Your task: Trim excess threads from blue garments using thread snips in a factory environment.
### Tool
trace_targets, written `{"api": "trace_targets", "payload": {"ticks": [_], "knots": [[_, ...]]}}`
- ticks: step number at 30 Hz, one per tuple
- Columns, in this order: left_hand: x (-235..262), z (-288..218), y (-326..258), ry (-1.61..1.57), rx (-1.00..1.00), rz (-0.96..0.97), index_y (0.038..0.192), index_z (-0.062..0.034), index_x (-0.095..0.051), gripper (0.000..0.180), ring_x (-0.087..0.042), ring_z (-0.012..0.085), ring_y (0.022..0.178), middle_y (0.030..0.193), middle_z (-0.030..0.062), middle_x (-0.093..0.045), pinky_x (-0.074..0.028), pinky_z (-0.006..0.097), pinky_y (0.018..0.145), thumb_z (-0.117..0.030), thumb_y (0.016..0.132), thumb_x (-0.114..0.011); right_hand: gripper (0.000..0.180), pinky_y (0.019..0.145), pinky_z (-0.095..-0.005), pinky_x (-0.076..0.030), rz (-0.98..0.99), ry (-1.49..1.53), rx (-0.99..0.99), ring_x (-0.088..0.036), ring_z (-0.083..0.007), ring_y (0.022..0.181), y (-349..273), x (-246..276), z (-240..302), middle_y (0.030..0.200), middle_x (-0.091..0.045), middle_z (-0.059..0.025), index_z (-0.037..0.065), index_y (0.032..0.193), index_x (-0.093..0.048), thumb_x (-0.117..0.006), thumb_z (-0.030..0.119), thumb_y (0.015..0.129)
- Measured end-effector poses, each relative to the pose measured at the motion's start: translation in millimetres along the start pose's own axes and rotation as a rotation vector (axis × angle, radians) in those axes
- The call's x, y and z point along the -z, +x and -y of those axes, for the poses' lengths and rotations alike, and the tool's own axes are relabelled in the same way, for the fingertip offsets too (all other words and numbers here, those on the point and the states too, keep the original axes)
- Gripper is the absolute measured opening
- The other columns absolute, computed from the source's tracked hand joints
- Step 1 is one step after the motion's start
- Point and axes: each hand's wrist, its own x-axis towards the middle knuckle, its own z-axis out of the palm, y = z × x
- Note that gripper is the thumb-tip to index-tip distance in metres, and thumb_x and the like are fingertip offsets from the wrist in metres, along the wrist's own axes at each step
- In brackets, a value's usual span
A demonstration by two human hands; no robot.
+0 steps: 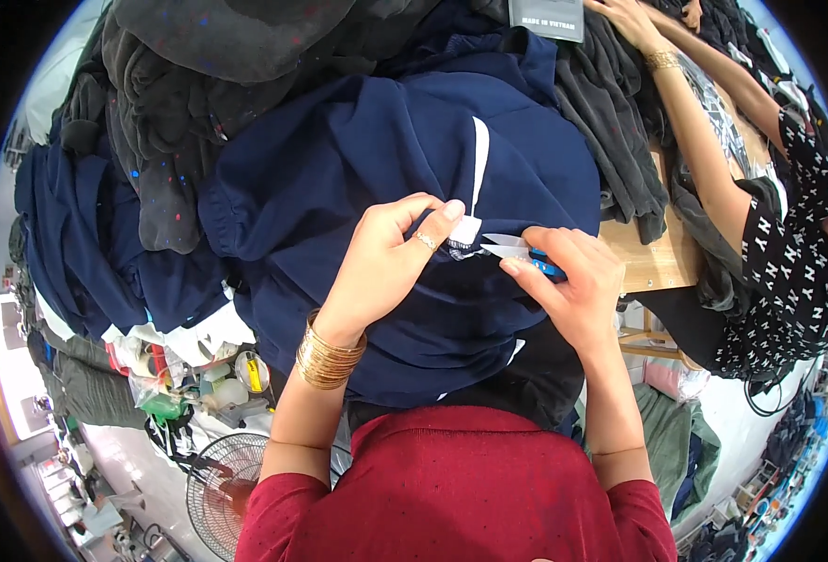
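Note:
A navy blue garment (367,169) with a narrow white strip (480,155) is spread over the pile in front of me and hangs down over my lap. My left hand (400,239), with a ring and gold bangles, pinches a white label end (466,229) and the striped seam edge beneath it. In my right hand (573,272) I grip small thread snips (538,259) with blue handles. Their blades point left, with the tips right beside the pinched edge; whether they touch it I cannot tell.
Dark grey garments (231,66) are heaped at the far left, and more (611,122) lie at right. A co-worker's arm (709,159) reaches over the wooden table (662,258) at right. A grey printed bag (547,17) lies at the top. A fan (227,496) stands low left.

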Motion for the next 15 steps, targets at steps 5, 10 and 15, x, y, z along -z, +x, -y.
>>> {"api": "trace_targets", "payload": {"ticks": [5,10,15], "knots": [[-0.4,-3.1,-2.1,0.029,0.029,0.01,0.082,0.0043,-0.061,0.029,-0.042,0.0037,0.062,0.062,0.0002,-0.052,-0.037,0.022,0.057,-0.023,0.091,-0.054,0.027,0.053,-0.0312,-0.038,0.036,-0.043,0.011,-0.052,-0.0187,0.056,0.2,2.1,2.1,0.063,-0.056,-0.0023,0.007,0.078,-0.062,-0.075,0.027,0.066],[-2.0,-5.1,-2.3,0.051,0.021,0.006,0.082,0.0043,-0.061,0.03,-0.042,0.0042,0.062,0.061,0.0015,-0.051,-0.037,0.023,0.057,-0.023,0.091,-0.054,0.028,0.05,-0.0302,-0.037,0.019,-0.078,0.06,-0.05,-0.0177,0.054,2.8,3.6,1.2,0.062,-0.054,-0.0014,0.007,0.077,-0.062,-0.076,0.028,0.064],[-6.5,-4.1,-0.7,-0.003,0.0,0.012,0.073,0.0016,-0.055,0.03,-0.03,0.0004,0.061,0.062,-0.0085,-0.039,-0.026,0.019,0.052,-0.022,0.092,-0.054,0.029,0.05,-0.0299,-0.037,0.043,-0.036,0.099,-0.049,-0.0177,0.054,4.8,6.8,0.0,0.061,-0.054,-0.0015,0.007,0.076,-0.062,-0.077,0.027,0.062]]}}
